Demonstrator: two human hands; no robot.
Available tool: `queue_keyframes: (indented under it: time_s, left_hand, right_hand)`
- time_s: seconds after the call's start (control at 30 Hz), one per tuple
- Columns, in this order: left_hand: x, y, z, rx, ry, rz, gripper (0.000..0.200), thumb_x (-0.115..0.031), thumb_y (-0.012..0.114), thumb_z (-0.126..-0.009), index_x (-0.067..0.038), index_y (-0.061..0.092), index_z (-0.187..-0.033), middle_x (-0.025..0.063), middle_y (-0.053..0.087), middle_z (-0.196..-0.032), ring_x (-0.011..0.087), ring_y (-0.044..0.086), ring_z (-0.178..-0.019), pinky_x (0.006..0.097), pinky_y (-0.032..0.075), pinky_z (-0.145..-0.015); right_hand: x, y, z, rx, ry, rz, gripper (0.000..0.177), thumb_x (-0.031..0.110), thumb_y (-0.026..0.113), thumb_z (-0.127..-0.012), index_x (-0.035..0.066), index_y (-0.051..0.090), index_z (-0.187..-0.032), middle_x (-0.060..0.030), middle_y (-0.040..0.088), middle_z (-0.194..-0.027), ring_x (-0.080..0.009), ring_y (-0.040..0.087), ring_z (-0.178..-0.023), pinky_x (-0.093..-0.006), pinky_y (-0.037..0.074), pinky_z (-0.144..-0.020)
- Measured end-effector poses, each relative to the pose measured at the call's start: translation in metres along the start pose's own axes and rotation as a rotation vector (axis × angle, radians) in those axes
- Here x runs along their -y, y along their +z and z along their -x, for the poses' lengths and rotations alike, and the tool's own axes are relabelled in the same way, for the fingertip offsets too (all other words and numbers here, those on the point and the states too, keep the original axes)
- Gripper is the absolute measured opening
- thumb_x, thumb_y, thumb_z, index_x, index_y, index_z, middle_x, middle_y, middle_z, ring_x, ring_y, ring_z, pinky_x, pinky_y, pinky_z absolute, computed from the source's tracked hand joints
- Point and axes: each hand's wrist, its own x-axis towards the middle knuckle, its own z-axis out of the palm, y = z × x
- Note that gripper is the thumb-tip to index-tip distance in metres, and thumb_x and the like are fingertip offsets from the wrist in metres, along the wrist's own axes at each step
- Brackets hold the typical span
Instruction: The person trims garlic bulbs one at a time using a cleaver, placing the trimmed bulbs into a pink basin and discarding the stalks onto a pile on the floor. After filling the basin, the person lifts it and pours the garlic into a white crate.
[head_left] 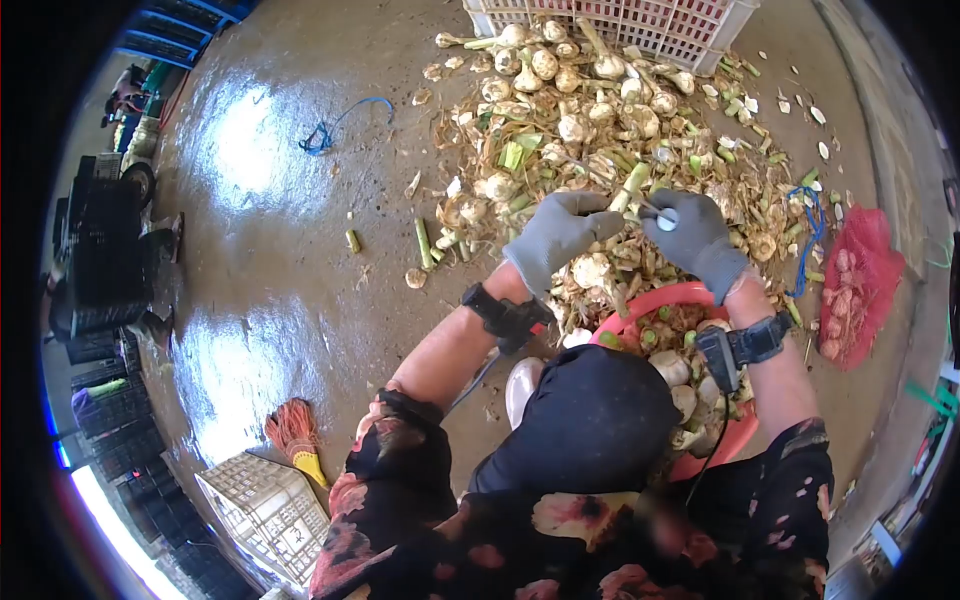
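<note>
My left hand point(565, 238), in a grey glove, is closed at the lower end of a pale green garlic stalk point(632, 186). My right hand point(694, 240), gloved as well, grips a small knife-like tool point(667, 219) with a pale blue rounded end; most of it is hidden by the fingers. Both hands are close together above a heap of garlic bulbs point(575, 128), cut stalks and dry husks. Below the right wrist, a red basin point(655, 298) holds several garlic bulbs point(672, 368) with short green stem ends, partly covered by my knee and arm.
A white plastic crate point(640, 30) stands behind the heap. To the right lie a blue cord point(812, 240) and a red mesh bag point(860, 290) with bulbs inside. An orange broom point(294, 432) rests beside another crate point(270, 515) at lower left. The floor point(330, 230) looks wet.
</note>
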Motion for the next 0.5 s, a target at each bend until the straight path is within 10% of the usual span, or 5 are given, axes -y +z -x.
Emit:
queue_keyframes:
  time_s: [0.1, 0.2, 0.33, 0.5]
  left_hand:
    - [0.006, -0.009, -0.001, -0.118, 0.079, 0.037, 0.026, -0.018, 0.059, -0.081, 0.002, 0.060, -0.098, 0.0054, 0.062, -0.075, 0.0111, 0.058, -0.079, 0.0210, 0.049, -0.063]
    - [0.027, -0.010, -0.010, -0.070, 0.125, 0.747, 0.024, -0.017, 0.057, -0.082, 0.001, 0.058, -0.097, 0.0028, 0.060, -0.073, 0.0106, 0.058, -0.077, 0.0217, 0.048, -0.061]
    - [0.079, 0.009, -0.055, -0.182, 0.307, 0.311, 0.014, -0.025, 0.048, -0.087, -0.013, 0.057, -0.088, -0.0019, 0.060, -0.075, 0.0124, 0.057, -0.067, 0.0244, 0.046, -0.053]
    - [0.090, 0.015, -0.054, -0.402, 0.809, -1.286, 0.016, -0.026, 0.050, -0.081, -0.014, 0.060, -0.079, 0.0027, 0.061, -0.074, 0.0200, 0.058, -0.073, 0.0339, 0.045, -0.061]
  right_hand:
    - [-0.071, 0.005, 0.008, 0.116, 0.214, 0.212, 0.029, 0.035, 0.057, -0.072, 0.010, 0.062, -0.086, -0.0151, 0.063, -0.080, -0.0316, 0.061, -0.075, -0.0395, 0.048, -0.070]
    - [-0.106, 0.006, 0.018, -0.005, 0.437, 0.212, 0.028, 0.034, 0.057, -0.073, 0.008, 0.060, -0.083, -0.0156, 0.062, -0.079, -0.0319, 0.061, -0.074, -0.0410, 0.048, -0.068]
    - [-0.056, 0.005, 0.025, -0.091, 0.208, 0.206, 0.021, 0.029, 0.055, -0.075, 0.009, 0.058, -0.081, -0.0138, 0.062, -0.076, -0.0315, 0.060, -0.071, -0.0415, 0.047, -0.065]
    - [0.000, 0.018, 0.017, -0.204, -0.225, 0.165, 0.012, 0.023, 0.055, -0.074, 0.012, 0.055, -0.080, -0.0106, 0.061, -0.073, -0.0316, 0.060, -0.069, -0.0409, 0.046, -0.060]
